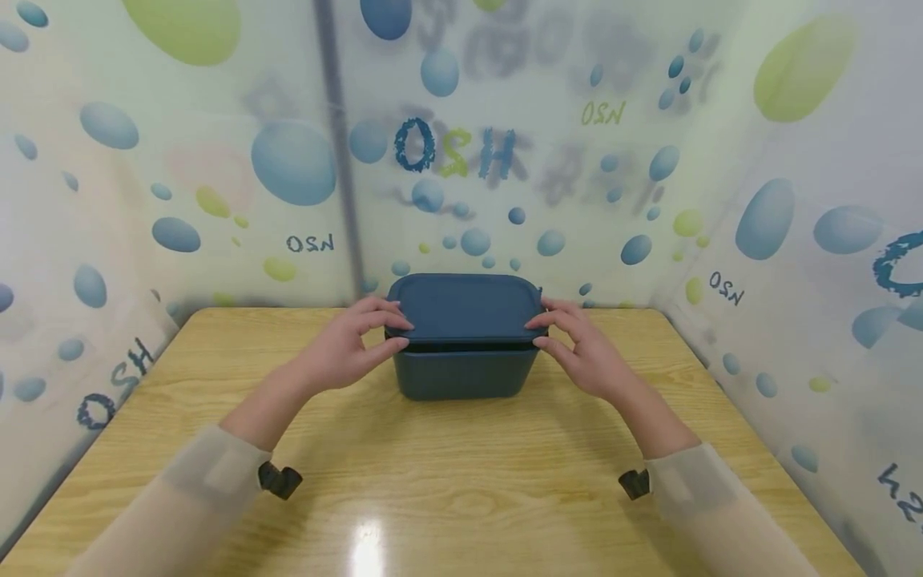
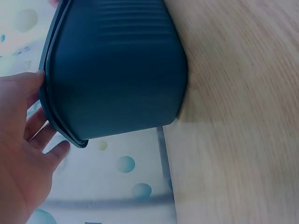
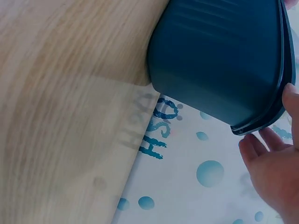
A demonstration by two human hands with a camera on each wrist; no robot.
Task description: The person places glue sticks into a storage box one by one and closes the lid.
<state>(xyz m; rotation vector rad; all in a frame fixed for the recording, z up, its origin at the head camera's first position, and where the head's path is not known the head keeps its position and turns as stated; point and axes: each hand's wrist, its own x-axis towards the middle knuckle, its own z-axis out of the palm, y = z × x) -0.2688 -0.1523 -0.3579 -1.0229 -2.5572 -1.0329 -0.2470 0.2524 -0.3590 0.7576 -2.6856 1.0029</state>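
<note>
A dark blue storage box [image 1: 465, 375] stands upright on the wooden table, its ribbed side visible in the left wrist view. Its flat blue lid [image 1: 469, 308] lies over the top, with a dark gap along the front edge between lid and rim. My left hand [image 1: 353, 340] holds the lid's left end, thumb at the front corner and fingers along the side. At the opposite end, my right hand [image 1: 587, 353] holds the lid in the same way. Whatever is inside the box is hidden.
The wooden table [image 1: 461, 489] extends in front of the box and to both sides. Behind it hangs a white curtain [image 1: 461, 216] with blue and green ovals and lettering, and similar sheets enclose the left and right. Both sleeves carry small black devices.
</note>
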